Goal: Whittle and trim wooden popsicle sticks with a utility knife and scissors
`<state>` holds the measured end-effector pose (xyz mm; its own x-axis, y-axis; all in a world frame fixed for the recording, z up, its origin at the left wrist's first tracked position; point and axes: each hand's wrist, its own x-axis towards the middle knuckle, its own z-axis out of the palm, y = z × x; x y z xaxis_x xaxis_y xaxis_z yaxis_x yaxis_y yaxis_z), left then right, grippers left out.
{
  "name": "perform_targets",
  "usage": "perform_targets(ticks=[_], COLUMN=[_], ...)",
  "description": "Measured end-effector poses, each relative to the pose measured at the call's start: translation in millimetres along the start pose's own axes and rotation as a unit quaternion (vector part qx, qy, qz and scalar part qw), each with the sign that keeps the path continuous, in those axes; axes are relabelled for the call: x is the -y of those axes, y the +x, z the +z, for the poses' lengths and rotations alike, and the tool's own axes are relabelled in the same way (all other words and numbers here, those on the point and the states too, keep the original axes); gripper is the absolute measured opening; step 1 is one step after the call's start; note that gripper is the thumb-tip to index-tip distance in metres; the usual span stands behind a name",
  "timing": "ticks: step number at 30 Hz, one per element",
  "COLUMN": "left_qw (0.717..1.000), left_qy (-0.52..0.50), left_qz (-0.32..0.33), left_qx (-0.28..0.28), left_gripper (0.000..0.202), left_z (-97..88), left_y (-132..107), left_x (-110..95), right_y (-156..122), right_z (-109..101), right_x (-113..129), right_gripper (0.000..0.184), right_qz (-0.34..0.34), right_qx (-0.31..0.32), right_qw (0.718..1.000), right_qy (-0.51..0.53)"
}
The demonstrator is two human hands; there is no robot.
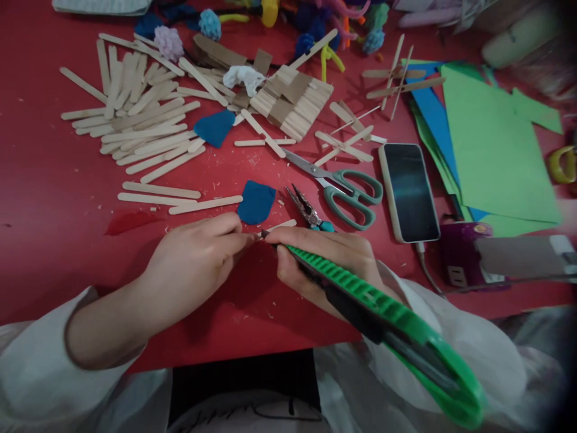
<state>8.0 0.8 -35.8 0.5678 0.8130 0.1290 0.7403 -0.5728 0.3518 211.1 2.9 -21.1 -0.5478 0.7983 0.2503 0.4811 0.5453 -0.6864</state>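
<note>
My right hand point(322, 258) grips a green box cutter point(374, 300), its handle slanting down to the right. The dark tip of the cutter meets a wooden craft stick point(285, 225) between my hands. With fingers pinched together, my left hand point(198, 264) holds the near end of that stick, which is mostly hidden. Just beyond the fingertips lies a blue paper piece point(256, 202). Pliers point(306, 207) with teal handles and grey-green scissors point(345, 186) rest close to my right hand.
A large pile of craft sticks point(135, 114) covers the left side of the red table point(36, 198). A phone point(409, 192) on a cable, a purple power block point(464, 258) and green paper sheets point(496, 144) lie right. Pipe cleaners and pompoms line the back.
</note>
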Motion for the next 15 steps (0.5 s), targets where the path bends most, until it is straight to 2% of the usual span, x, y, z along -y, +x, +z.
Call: perform_targets(ticks=[3, 6, 8, 12, 15], left_qw=[1.000, 1.000, 0.999, 0.999, 0.998], left_qy=[-0.004, -0.007, -0.002, 0.004, -0.001], left_qz=[0.008, 0.019, 0.033, 0.046, 0.028], left_qx=[-0.001, -0.004, -0.010, -0.029, -0.056], left_gripper=[0.031, 0.032, 0.034, 0.034, 0.027], left_z=[0.5, 0.6, 0.2, 0.0, 0.9], left_y=[-0.3, 0.9, 2.5, 3.8, 1.9], left_x=[0.1, 2.4, 4.8, 8.7, 9.4], right_y=[1.0, 6.4, 10.1, 14.0, 14.1], right_z=[-1.1, -5.5, -8.6, -12.4, -13.4], right_x=[3.0, 8.7, 10.4, 7.5, 4.7], right_gripper=[0.017, 0.015, 0.014, 0.015, 0.016], right_qz=[0.057, 0.135, 0.149, 0.134, 0.133], right_qx=[-0.014, -0.058, -0.082, -0.040, -0.006], right_qw=[0.998, 0.988, 0.985, 0.990, 0.991], right_qy=[0.019, 0.037, 0.034, 0.005, 0.002])
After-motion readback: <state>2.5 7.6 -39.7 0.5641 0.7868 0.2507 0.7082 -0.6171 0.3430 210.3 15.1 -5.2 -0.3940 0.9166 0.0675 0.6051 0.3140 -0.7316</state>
